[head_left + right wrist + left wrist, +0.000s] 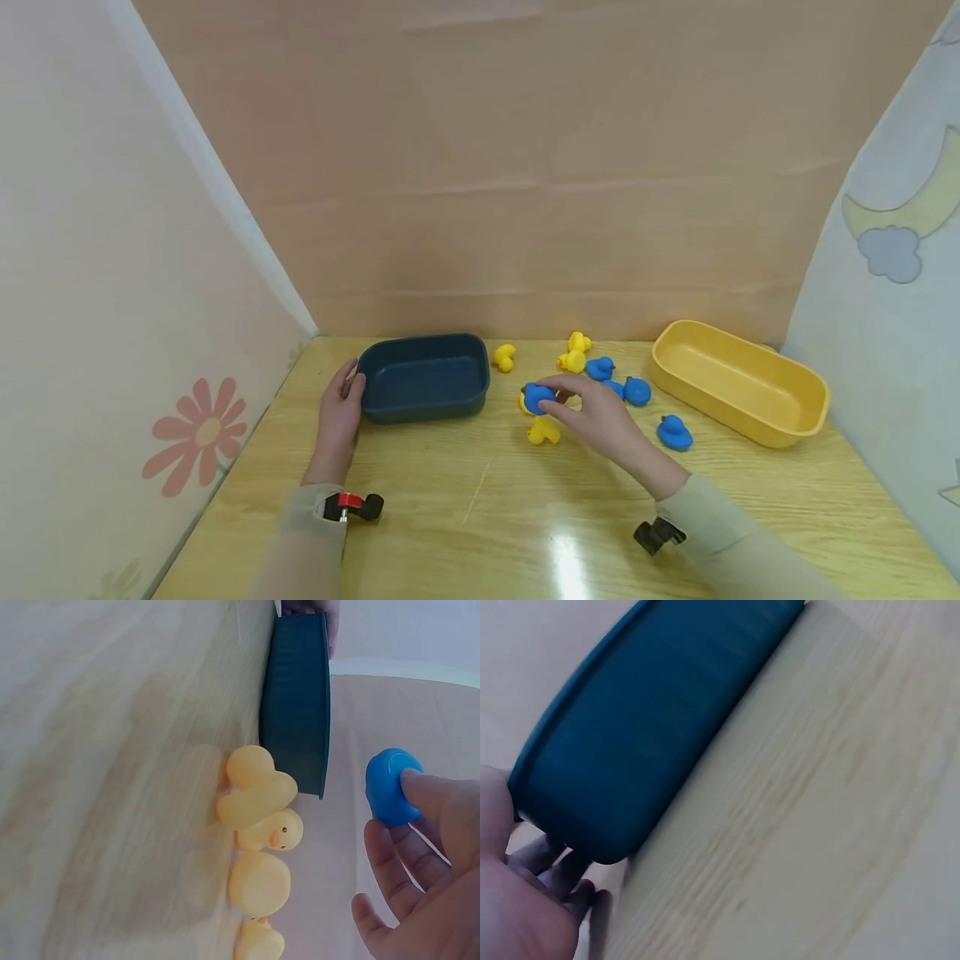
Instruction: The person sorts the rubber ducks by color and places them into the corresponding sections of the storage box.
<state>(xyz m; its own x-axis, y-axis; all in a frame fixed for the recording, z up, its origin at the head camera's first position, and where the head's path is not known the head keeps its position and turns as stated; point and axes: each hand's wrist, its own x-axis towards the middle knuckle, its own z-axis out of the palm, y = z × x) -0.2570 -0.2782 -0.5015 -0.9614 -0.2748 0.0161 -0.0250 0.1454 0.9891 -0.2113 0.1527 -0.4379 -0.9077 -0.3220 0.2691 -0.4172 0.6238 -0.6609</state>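
A blue rubber duck (538, 398) is pinched between the thumb and fingers of my right hand (597, 417). It is held up over the yellow rubber ducks; the right wrist view shows the blue duck (393, 787) off the table. Below it, one yellow duck is mostly hidden and another yellow duck (543, 431) lies just in front. At the left, my left hand (342, 408) grips the end of a dark blue tray (420, 414), thumb by the rim and fingers against the outer wall. The tray's visible inside holds nothing.
A yellow tray (720, 408) stands at the right. More yellow ducks (572, 361) and several blue ducks (637, 391) lie between the trays, with one blue duck (675, 433) nearer the front. Another yellow duck (504, 357) is beside the dark tray. Walls enclose the table's back and sides.
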